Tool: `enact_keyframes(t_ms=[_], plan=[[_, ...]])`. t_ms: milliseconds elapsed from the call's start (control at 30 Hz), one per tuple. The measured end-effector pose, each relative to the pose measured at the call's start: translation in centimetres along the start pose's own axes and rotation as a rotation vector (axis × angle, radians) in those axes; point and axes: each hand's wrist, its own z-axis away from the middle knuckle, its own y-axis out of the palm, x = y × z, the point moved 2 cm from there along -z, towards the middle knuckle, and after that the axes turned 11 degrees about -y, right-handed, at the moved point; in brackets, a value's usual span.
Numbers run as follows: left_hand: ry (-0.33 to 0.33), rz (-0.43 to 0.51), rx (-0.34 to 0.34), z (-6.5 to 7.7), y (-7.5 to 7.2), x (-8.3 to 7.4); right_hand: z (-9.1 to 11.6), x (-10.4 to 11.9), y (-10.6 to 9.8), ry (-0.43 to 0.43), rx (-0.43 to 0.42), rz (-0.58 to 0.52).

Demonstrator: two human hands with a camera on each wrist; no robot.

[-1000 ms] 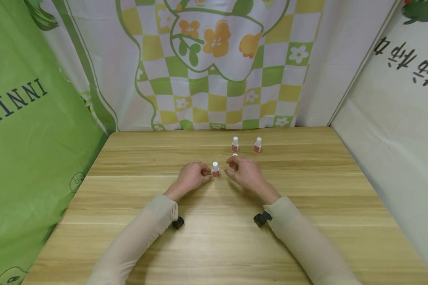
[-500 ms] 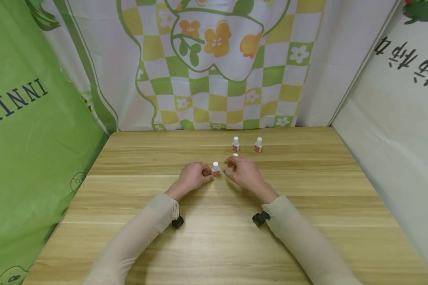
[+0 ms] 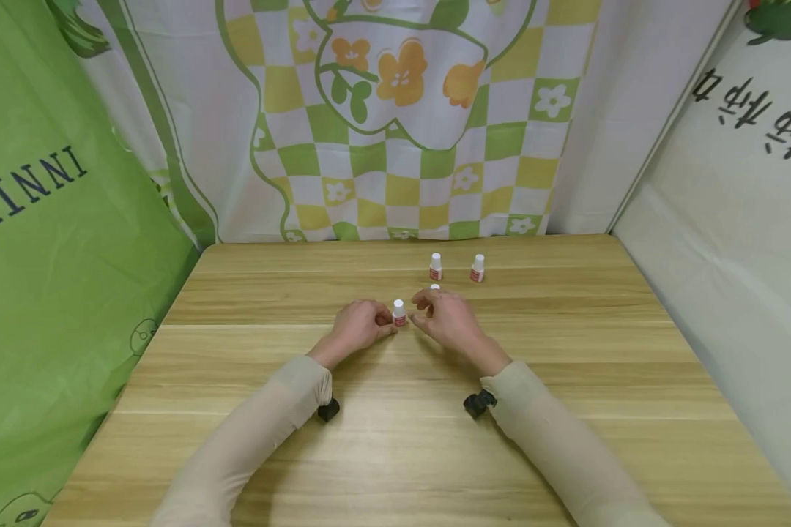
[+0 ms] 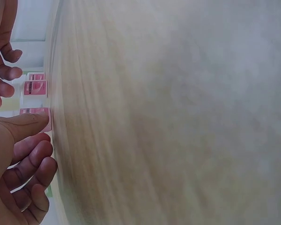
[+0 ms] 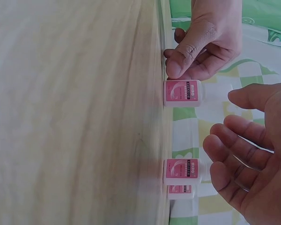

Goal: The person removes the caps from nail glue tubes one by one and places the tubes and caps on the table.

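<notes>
A small white glue bottle [image 3: 398,313] with a pink label stands upright on the table between the two hands. My left hand [image 3: 359,323] is at its left side, thumb and fingertips right against the bottle's lower part. My right hand [image 3: 453,320] hovers at its right with thumb and fingers loosely bent and spread apart, nothing between them. In the right wrist view, the right thumb [image 5: 246,96] points at the cap of that front bottle. A second glue bottle [image 3: 435,287] stands behind the right hand, mostly hidden except its cap in the head view.
Two more glue bottles stand upright farther back, one behind the middle [image 3: 436,267] and one to its right [image 3: 477,268]. The wooden table [image 3: 395,446] ends at a patterned curtain [image 3: 402,168]. Green cloth [image 3: 59,278] hangs left, white cloth [image 3: 718,219] right.
My right hand has drifted slightly left, nearer the front glue bottle. My left hand has shifted a little right with its fingertips at the bottle. The back bottles stay put.
</notes>
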Motion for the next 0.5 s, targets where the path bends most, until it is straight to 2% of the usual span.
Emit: enact_keyframes(t_ms=[500], plan=[[0.018, -0.002, -0.008, -0.32, 0.42, 0.07, -0.26, 0.26, 0.28, -0.006, 0.009, -0.023]])
